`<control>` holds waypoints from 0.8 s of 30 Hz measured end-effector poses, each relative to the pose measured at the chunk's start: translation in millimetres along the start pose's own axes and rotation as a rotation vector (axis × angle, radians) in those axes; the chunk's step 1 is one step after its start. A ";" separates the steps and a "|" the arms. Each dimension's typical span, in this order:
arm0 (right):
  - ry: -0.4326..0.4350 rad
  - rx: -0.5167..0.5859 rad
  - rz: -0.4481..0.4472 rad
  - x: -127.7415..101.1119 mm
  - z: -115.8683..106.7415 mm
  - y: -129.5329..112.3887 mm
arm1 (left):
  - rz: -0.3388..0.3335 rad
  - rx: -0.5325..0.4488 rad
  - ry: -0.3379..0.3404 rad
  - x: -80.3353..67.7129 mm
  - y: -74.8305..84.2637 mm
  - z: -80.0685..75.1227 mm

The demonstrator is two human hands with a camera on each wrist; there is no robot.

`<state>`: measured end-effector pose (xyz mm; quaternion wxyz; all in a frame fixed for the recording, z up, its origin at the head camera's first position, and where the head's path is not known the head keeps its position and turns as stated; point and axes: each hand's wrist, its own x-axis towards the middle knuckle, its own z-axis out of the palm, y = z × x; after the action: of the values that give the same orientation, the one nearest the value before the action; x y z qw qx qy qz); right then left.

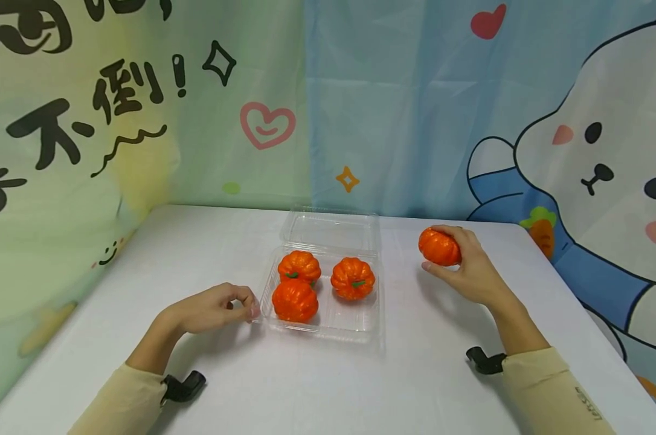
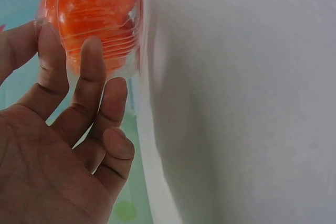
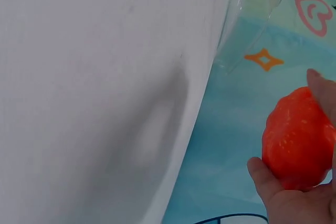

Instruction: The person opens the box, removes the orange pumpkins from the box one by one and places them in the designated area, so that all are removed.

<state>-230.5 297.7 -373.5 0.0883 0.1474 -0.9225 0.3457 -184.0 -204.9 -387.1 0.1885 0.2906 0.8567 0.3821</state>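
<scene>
My left hand point(image 1: 214, 308) pinches the near left rim of a clear plastic clamshell box point(image 1: 352, 320) between thumb and index finger. The left wrist view shows its other fingers point(image 2: 89, 77) loosely bent beside the box wall. Inside the box sit three small orange toy pumpkins: one at the back left point(image 1: 299, 266), one in front of it point(image 1: 295, 301) and one on the right point(image 1: 353, 278). Off to the right, my right hand point(image 1: 469, 272) grips another orange pumpkin point(image 1: 437, 246) above the table. Thumb and fingers span its sides in the right wrist view.
The box's hinged lid point(image 1: 330, 231) lies folded back toward the table's far edge. A white cloth covers the table point(image 1: 328, 386). Behind it hangs a printed curtain point(image 1: 388, 109) with hearts and a cartoon animal. Each wrist carries a black camera mount point(image 1: 183, 386).
</scene>
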 end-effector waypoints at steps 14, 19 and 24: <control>0.002 0.034 0.052 14.4 2.9 30.9 | -0.017 -0.021 -0.013 -0.2 -1.9 1.4; -0.008 0.015 0.059 23.5 3.6 37.4 | -0.015 -0.015 -0.008 0.4 -1.2 0.2; -0.017 0.004 0.069 32.8 6.2 39.6 | -0.022 -0.015 -0.011 0.4 -0.5 -1.5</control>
<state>-275.0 315.0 -393.6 0.0681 0.1185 -0.9270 0.3493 -185.3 -205.7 -386.5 0.1996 0.2818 0.8560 0.3847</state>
